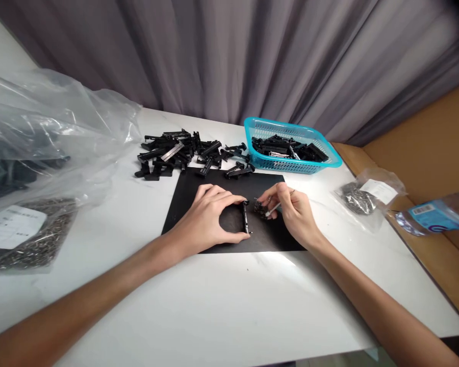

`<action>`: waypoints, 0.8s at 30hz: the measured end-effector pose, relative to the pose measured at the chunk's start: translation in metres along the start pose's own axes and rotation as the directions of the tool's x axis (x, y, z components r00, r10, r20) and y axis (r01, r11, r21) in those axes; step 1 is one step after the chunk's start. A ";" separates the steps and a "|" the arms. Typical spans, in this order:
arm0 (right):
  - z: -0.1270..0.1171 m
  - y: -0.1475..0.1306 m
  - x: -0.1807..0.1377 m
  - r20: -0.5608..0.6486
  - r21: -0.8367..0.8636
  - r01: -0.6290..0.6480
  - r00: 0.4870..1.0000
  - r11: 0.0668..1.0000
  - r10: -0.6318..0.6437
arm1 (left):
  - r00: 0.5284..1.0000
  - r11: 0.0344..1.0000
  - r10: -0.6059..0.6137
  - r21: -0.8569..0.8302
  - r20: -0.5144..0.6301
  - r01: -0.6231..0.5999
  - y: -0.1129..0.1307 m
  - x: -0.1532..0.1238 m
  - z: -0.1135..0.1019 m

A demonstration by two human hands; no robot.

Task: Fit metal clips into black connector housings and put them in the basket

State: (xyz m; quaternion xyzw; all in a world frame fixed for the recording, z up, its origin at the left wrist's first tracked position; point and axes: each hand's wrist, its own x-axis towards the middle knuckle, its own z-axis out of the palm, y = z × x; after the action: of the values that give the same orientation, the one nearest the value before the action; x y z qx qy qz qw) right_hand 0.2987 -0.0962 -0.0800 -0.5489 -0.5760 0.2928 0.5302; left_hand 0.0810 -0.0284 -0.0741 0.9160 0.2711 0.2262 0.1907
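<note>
My left hand (208, 216) is closed on a narrow black plastic part (246, 217), thumb and forefinger pinching its two ends so it stands upright on the black mat (187, 204). My right hand (292, 211) grips a thin white stick-like tool (274, 208). Its tip points at a small pile of tiny metal pieces (259, 206) on the mat, just right of the black part.
A heap of black plastic parts (183, 152) lies behind the mat. A blue basket (331, 153) holds more of them. Clear bags of small metal pieces lie at left (26, 234) and right (357, 198). A large plastic bag (42, 127) fills the left; cardboard (436, 148) and a bottle (439, 213) sit right.
</note>
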 end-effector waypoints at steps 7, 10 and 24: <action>-0.005 -0.006 0.003 0.127 0.135 -0.012 0.992 0.991 -0.006 | 1.000 1.000 -0.010 -0.005 0.014 0.010 -0.001 0.000 -0.002; -0.004 -0.005 0.001 0.143 0.131 -0.040 0.989 0.991 0.021 | 1.000 1.000 -0.013 0.006 0.014 0.012 -0.001 0.000 -0.002; -0.002 -0.002 0.001 0.157 0.129 -0.007 0.987 0.992 -0.013 | 0.999 0.999 -0.038 -0.005 0.017 0.038 0.002 0.000 -0.002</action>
State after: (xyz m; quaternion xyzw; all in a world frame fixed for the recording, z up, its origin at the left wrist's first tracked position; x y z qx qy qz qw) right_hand 0.3001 -0.0960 -0.0775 -0.4876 -0.5967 0.3714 0.5179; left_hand 0.0811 -0.0298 -0.0718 0.9121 0.2861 0.2156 0.1994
